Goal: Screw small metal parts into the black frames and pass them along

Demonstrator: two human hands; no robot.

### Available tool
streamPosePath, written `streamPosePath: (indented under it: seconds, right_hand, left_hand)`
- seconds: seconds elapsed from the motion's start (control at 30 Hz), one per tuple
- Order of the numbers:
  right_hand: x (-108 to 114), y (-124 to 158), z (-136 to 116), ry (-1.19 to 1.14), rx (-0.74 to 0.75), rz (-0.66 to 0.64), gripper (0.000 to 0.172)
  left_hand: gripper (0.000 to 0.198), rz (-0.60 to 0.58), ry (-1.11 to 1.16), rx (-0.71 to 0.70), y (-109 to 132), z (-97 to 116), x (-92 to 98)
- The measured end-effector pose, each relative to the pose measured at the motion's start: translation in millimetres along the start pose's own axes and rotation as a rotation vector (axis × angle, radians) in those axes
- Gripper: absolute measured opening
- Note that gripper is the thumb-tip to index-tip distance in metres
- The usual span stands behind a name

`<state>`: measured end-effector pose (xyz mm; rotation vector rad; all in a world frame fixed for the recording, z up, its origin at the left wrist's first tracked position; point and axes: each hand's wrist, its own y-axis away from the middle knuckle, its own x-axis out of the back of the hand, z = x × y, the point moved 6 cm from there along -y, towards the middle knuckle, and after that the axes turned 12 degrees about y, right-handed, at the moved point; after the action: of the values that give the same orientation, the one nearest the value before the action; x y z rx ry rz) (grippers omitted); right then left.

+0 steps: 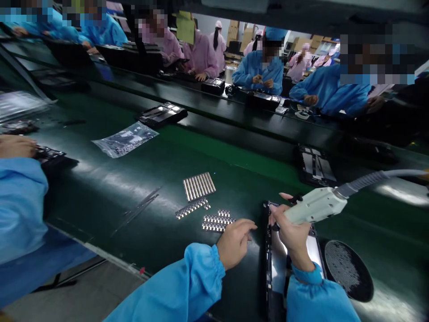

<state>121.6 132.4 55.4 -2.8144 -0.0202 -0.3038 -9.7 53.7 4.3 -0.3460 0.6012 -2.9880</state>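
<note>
My right hand (pixel 293 235) is wrapped around a pale green electric screwdriver (pixel 317 205) with a grey cable. The tool slants over the upper end of a black device housing (pixel 278 259) with shiny metal panels; my hand hides its tip. My left hand (pixel 234 243) hovers left of the housing, fingers bent together toward it; anything between the fingertips is too small to make out. Close by on the table lie rows of small metal-and-black parts (pixel 217 222), a second short row (pixel 192 208) and a ribbed panel of strips (pixel 199 186).
A round black dish (pixel 348 270) of tiny pieces stands right of the housing. Farther off are another housing (pixel 317 165), a clear plastic bag (pixel 127 138) and a black unit (pixel 163 114). A co-worker's sleeve (pixel 20 205) reaches in at left. Thin dark strips (pixel 142 203) lie nearby.
</note>
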Motion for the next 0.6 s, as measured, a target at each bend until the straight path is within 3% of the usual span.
streamPosePath:
  seconds: [0.17,0.27,0.37,0.43,0.53,0.6]
  right_hand:
    - [0,-1,3,0.028,0.012,0.001,0.033]
    - [-1,1,2,0.145,0.059,-0.009,0.014]
    - [-3,4,-1,0.266,0.115,-0.030,0.035]
    - [-4,5,-1,0.263,0.110,-0.019,0.035]
    - [-5,5,0,0.179,0.061,0.015,0.017]
    - [-4,4,-3,0.126,0.031,0.019,0.023]
  left_hand:
    - [0.035,-0.010,-0.043,0.004,0,1,-0.1]
    - [0.037,-0.028,-0.050,-0.005,1,4,-1.0]
    - [0.036,-0.062,-0.058,-0.064,3,12,-4.4]
    - [0.033,-0.107,-0.057,-0.141,7,21,-9.2]
    - [0.029,-0.234,-0.076,-0.255,21,35,-23.4]
    - [0.024,-0.360,-0.092,-0.308,38,43,-39.3]
